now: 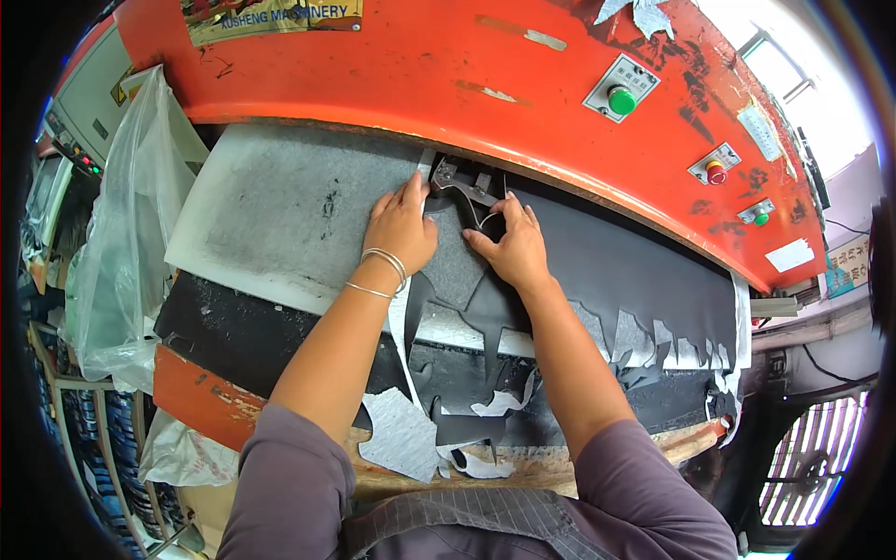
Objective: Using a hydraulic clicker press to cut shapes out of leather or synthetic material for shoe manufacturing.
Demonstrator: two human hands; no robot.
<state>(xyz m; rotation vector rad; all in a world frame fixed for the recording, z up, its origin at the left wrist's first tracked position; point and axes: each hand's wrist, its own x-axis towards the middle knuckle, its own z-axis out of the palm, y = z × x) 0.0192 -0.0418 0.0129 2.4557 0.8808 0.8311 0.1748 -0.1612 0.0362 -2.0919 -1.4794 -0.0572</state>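
A dark metal cutting die with curved walls and a crossbar lies on the sheet material, just below the front edge of the red press beam. My right hand grips the die's right side between thumb and fingers. My left hand rests to the left of the die, fingers stretched forward, the fingertips close to its left edge. Under and right of my right hand spreads a black sheet with a ragged, cut-out front edge. A grey, worn sheet or board extends on the left.
Offcuts, including a grey scrap, hang over the wooden front edge. Green and red buttons sit on the press face. Clear plastic sheeting hangs left; a fan stands right.
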